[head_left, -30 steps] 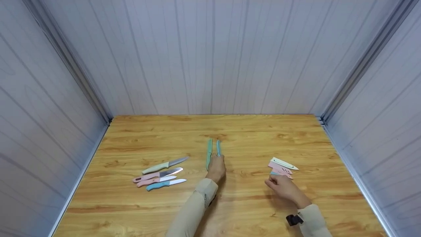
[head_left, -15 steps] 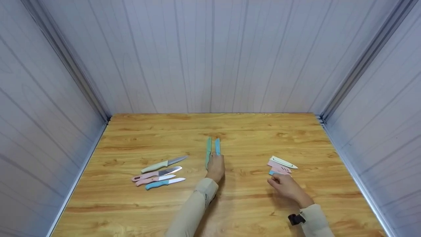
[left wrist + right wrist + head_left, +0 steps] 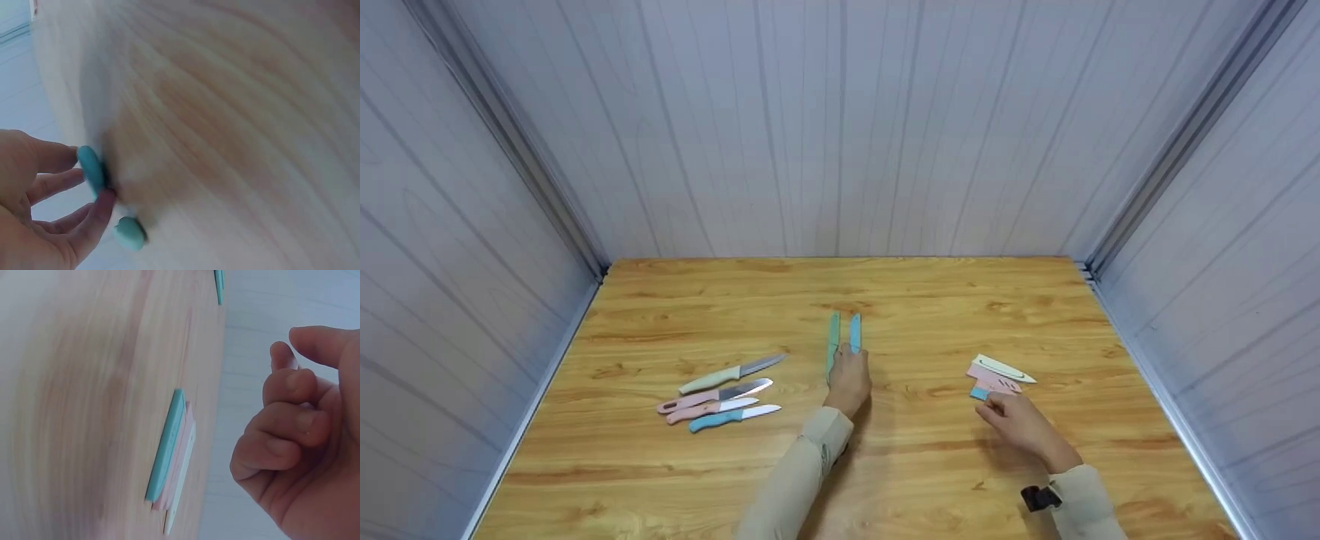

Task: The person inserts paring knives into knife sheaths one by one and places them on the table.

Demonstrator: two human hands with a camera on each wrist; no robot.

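My left hand (image 3: pixel 849 381) pinches the handle end of a blue sheathed knife (image 3: pixel 855 334), which lies on the table. The left wrist view shows its blue handle (image 3: pixel 90 166) between thumb and fingers. Just left of it lies a green sheathed knife (image 3: pixel 833 349), partly hidden by the hand. My right hand (image 3: pixel 1024 427) hovers with loosely curled fingers and holds nothing. Near it lie a white knife sheath (image 3: pixel 1003 368), pink sheaths (image 3: pixel 994 378) and a blue sheath (image 3: pixel 979 393), which the hand partly covers in the head view.
At the left lie several bare knives: a cream-handled knife (image 3: pixel 711 380), a pink knife with a holed handle (image 3: pixel 690 402), another pink knife (image 3: pixel 694 412) and a blue-handled knife (image 3: pixel 718 421). Pale panel walls (image 3: pixel 840 150) enclose the wooden table (image 3: pixel 915 465) at the back and sides.
The blue sheathed knife has turned to show its broad side beside the green one, still in my left hand. My right hand has shifted slightly right, uncovering more of the blue sheath.
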